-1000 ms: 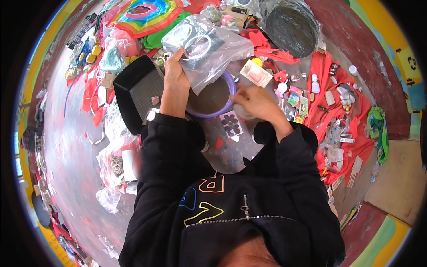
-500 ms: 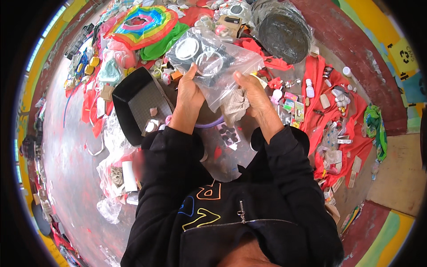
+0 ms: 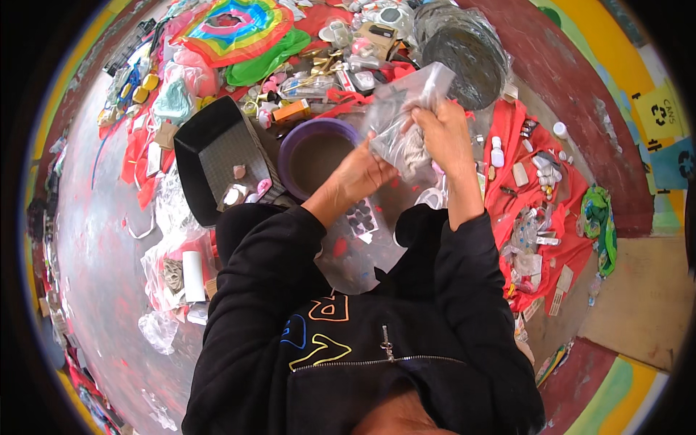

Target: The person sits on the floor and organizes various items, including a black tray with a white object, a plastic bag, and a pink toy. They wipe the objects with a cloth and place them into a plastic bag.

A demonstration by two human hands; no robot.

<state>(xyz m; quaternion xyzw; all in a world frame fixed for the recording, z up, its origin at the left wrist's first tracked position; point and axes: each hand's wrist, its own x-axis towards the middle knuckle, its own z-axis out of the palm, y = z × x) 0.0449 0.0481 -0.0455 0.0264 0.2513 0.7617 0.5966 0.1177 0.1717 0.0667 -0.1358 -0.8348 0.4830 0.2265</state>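
Both my hands hold one clear plastic bag [image 3: 406, 116] up in front of my chest. My left hand [image 3: 362, 174] grips its lower left edge. My right hand [image 3: 444, 134] pinches its right side near the top. Something pale and crumpled shows through the bag by my right hand. Just left of the bag and below it, a purple round bowl [image 3: 313, 156] with a brown inside stands uncovered on the floor. Another clear bag with small dark pieces [image 3: 360, 217] lies under my left wrist.
A black mesh tray [image 3: 217, 156] with a few small items sits left of the bowl. A large grey round lid [image 3: 464, 54] lies at the top right. Red cloth [image 3: 529, 196] with small bottles and tags spreads to the right. A rainbow fabric [image 3: 232, 25] lies far off.
The bag has moved from over the bowl to the right and bunched up between my hands, leaving the purple bowl uncovered. My right hand rose to the bag's upper side.
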